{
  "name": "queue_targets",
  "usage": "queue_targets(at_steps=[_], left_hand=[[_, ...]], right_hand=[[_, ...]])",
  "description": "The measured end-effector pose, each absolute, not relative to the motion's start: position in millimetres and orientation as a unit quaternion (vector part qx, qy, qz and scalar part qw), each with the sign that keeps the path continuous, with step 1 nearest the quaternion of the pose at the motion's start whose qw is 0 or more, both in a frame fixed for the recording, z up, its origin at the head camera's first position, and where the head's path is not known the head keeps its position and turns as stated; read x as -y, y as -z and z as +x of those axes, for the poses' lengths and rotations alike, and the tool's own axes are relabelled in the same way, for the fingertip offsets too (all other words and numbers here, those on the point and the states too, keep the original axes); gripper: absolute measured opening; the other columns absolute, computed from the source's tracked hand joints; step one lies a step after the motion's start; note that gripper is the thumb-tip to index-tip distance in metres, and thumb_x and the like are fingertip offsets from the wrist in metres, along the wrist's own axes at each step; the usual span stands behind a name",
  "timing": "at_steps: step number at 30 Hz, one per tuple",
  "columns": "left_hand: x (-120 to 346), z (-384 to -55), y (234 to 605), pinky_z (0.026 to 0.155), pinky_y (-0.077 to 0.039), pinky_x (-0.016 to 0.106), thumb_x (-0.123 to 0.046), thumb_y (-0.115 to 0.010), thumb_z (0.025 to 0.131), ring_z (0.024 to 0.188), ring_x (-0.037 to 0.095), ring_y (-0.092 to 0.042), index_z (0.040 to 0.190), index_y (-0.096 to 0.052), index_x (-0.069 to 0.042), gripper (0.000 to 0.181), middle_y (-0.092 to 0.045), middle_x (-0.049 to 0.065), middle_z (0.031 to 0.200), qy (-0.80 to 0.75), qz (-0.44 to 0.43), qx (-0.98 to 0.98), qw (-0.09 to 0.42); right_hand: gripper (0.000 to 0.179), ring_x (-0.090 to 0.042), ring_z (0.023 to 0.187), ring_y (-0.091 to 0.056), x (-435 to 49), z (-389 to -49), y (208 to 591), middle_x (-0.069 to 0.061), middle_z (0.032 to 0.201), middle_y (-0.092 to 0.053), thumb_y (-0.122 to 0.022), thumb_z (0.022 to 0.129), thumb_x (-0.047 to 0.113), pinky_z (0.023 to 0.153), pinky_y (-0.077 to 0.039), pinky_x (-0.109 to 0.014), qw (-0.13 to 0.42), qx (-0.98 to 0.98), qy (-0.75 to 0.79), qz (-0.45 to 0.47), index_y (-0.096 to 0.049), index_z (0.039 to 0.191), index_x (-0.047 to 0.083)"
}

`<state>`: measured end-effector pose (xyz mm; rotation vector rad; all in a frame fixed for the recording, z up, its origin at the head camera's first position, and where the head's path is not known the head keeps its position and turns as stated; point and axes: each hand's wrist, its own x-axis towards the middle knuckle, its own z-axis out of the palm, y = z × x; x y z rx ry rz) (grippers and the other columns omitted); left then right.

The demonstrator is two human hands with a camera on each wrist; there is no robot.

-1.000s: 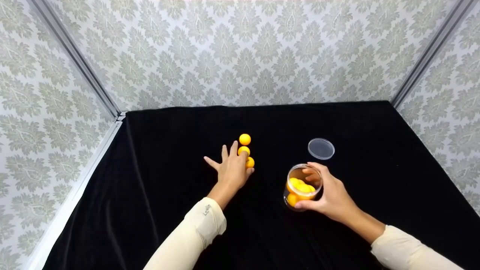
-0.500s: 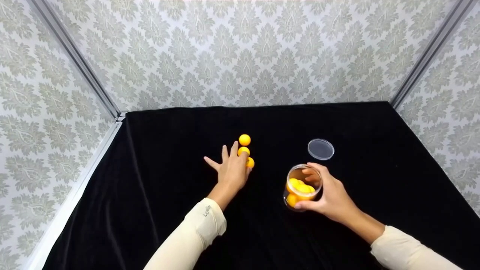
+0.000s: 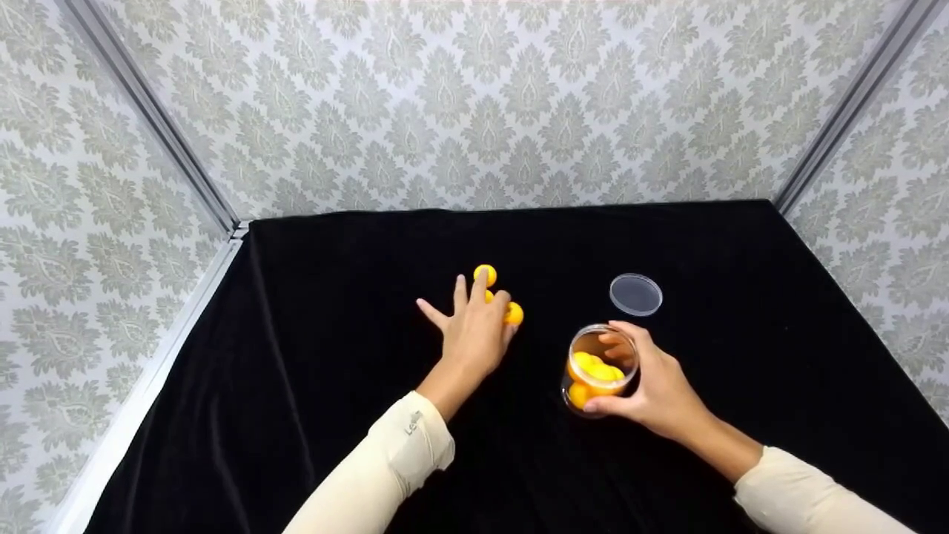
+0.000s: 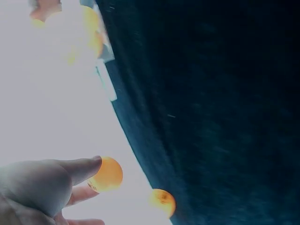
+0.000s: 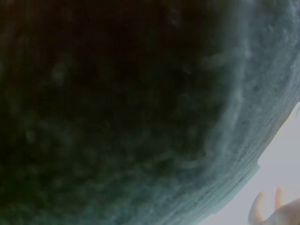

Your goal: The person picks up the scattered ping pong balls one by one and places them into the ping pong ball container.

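My left hand [image 3: 474, 334] pinches an orange ping-pong ball [image 3: 514, 314] between thumb and index finger. In the left wrist view the thumb [image 4: 82, 168] lies against that same ball [image 4: 108, 174]. A second ball [image 3: 488, 296] shows partly behind the fingers, and a third ball [image 3: 485, 271] sits just beyond, overlapped by a fingertip. My right hand [image 3: 660, 386] grips a clear round jar [image 3: 567, 397] from its right side, thumb in front. Several orange balls [image 3: 597, 369] lie inside the jar, whose mouth faces up without a cover. The right wrist view is mostly dark and blurred.
A clear round lid [image 3: 635, 294] lies on the black cloth [image 3: 356, 274] behind the jar. Patterned walls [image 3: 482, 104] enclose the table at the back and both sides, with grey metal posts [image 3: 156, 119] in the corners.
My left hand has shifted right, carrying the nearest ball away from the row. The other two balls stay about where they were. My right hand and the jar hold still.
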<state>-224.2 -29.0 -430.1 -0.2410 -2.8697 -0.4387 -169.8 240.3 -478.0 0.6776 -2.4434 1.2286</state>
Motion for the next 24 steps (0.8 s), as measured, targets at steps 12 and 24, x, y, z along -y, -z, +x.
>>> queue_targets(at_steps=[12,24], left_hand=[[6,-195,400,0.100,-0.011,0.091,-0.038,-0.077,0.090,0.152,0.042,-0.032,0.116,-0.067,-0.026,0.030,-0.037,0.007,0.164,0.149,-0.144,0.965,0.161],[-14,-173,380,0.101,-0.012,0.091,-0.044,-0.075,0.091,0.152,0.038,-0.034,0.118,-0.067,-0.029,0.032,-0.036,0.006,0.165,0.150,-0.180,0.955,0.179]], right_hand=[[0.108,-0.024,0.106,-0.072,-241,-170,477,-0.005,0.123,-0.070,-0.099,0.059,0.043,0.092,-0.056,-0.025,0.164,0.851,-0.427,0.257,-0.045,0.147,0.013],[0.109,-0.022,0.105,-0.072,-240,-170,476,-0.003,0.124,-0.070,-0.100,0.057,0.041,0.090,-0.057,-0.027,0.159,0.850,-0.440,0.242,-0.046,0.147,0.012]])
